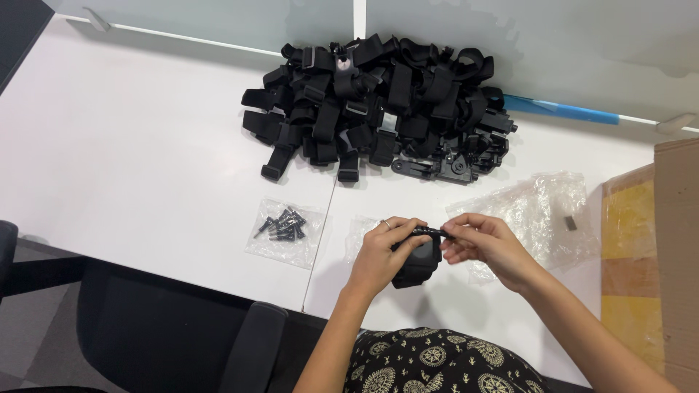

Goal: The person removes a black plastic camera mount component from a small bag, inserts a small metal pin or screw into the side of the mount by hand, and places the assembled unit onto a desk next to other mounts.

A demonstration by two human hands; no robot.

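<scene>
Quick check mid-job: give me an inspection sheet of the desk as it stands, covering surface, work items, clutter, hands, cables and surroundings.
Surface: white desk, a seam running down its middle.
Work items: black mount held over the desk edge, a black screw at its top.
Clutter: strap pile at the back; screw bag left of the hands; empty bags at right, one partly under the hands.
Hands: left hand grips the mount; right hand pinches the screw's end.
Cables: nothing seen.
Surroundings: grey partition behind; cardboard box at right; black chair at lower left; blue strip along the partition base.
</scene>
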